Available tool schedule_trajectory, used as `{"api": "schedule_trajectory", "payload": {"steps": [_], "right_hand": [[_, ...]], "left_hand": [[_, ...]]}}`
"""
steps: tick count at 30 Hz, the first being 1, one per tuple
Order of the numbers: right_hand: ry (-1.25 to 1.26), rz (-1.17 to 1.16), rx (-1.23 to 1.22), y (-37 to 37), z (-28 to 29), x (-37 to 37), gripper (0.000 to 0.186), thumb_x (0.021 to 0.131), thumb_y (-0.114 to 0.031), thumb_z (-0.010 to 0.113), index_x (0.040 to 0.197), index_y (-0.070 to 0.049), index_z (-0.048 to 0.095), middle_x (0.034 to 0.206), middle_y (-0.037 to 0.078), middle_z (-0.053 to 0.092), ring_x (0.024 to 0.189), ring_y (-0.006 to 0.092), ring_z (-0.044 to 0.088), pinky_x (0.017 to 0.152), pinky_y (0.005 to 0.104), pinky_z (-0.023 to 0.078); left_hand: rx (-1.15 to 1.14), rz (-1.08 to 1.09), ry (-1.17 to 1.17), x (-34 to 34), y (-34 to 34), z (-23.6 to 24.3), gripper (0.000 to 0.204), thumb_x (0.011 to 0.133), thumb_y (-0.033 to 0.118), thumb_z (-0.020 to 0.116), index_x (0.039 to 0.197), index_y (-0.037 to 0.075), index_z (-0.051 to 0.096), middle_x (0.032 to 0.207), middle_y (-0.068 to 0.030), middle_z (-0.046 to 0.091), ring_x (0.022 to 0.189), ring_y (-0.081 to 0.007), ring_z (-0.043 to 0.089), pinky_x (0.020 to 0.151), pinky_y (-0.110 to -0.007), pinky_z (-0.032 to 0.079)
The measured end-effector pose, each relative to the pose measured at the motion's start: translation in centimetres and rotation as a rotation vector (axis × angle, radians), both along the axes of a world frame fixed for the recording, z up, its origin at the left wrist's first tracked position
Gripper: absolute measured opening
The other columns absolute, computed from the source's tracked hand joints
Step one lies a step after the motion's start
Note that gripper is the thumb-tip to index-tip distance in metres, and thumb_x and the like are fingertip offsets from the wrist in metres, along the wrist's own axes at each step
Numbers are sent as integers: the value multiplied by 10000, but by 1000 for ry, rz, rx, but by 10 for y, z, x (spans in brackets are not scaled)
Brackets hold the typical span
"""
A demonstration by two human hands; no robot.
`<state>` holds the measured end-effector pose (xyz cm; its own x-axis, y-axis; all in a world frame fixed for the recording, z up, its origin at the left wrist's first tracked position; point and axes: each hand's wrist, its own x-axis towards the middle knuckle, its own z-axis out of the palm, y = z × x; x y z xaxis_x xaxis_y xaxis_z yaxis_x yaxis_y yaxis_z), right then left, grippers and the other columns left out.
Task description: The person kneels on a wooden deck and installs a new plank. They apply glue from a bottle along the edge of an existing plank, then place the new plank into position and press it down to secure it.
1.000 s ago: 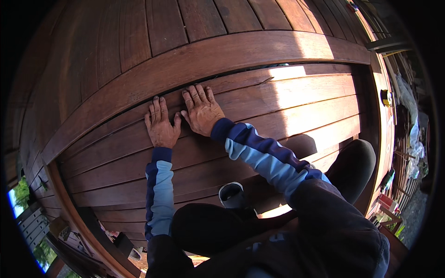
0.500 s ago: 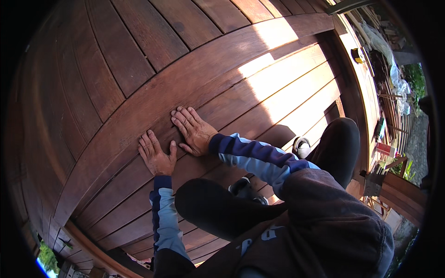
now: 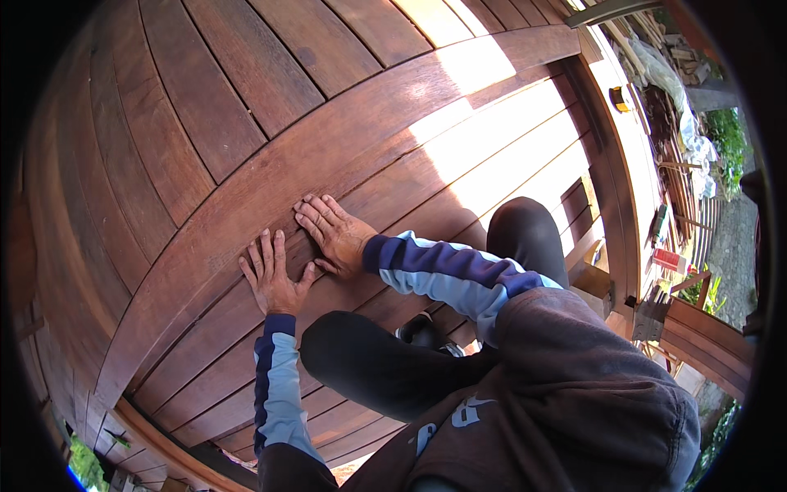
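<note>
My left hand (image 3: 274, 275) lies flat on the reddish-brown wooden boards (image 3: 361, 324), fingers spread and holding nothing. Beside it my right hand (image 3: 334, 235) also rests palm down, its fingertips at the edge of a broad curved-looking plank (image 3: 238, 209) that borders the boards. The two thumbs nearly meet. Both palms press the wood near the seam between the border plank and the lower boards. Neither hand has a tool in it.
My bent knees (image 3: 352, 348) and one shoe (image 3: 420, 332) are close below the hands. On the right beam sits a yellow and black tape measure (image 3: 619, 99). Beyond it lie stacked timber, plastic sheeting (image 3: 693, 139) and a red box (image 3: 668, 260). A dark metal plate (image 3: 652, 316) is at the lower right.
My right knee has shifted left and up, and the shoe beside it is no longer visible. The left hand's fingers have spread more. Both hands stay on nearly the same spot.
</note>
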<state>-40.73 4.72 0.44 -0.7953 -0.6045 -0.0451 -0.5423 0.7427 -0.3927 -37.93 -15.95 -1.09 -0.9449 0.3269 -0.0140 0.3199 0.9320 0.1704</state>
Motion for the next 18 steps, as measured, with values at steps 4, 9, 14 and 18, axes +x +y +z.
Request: {"api": "schedule_trajectory", "payload": {"steps": [4,9,14,18], "right_hand": [[-83,-126,206,21,20,-3,1007,747,-486,677,1437,103,239,1532,242,188,1434,411,133,1166,493,121],[-191,65,323,42,35,-14,1200,635,-527,781,1458,99,171,1556,250,88,1448,398,80,1164,493,127],[-178,116,393,40,34,-17,1230,600,-501,810,1458,105,169,1557,259,71,1439,438,64,1152,527,132],[-198,126,450,36,33,-17,1203,617,-506,788,1457,105,182,1554,276,56,1429,465,65,1132,568,144]], "left_hand": [[-15,-13,37,2,-1,-4,834,797,539,597,1491,185,302,1547,-100,272,1418,-378,216,1113,-600,155],[-19,-6,33,2,3,0,874,774,544,619,1496,178,289,1553,-103,255,1422,-379,203,1113,-608,149],[-110,23,-155,3,15,20,1023,725,609,650,1507,111,217,1568,-161,157,1428,-413,139,1123,-600,125],[46,-35,-203,-6,31,34,1152,660,635,705,1506,70,163,1554,-216,125,1415,-456,123,1117,-614,134]]}}
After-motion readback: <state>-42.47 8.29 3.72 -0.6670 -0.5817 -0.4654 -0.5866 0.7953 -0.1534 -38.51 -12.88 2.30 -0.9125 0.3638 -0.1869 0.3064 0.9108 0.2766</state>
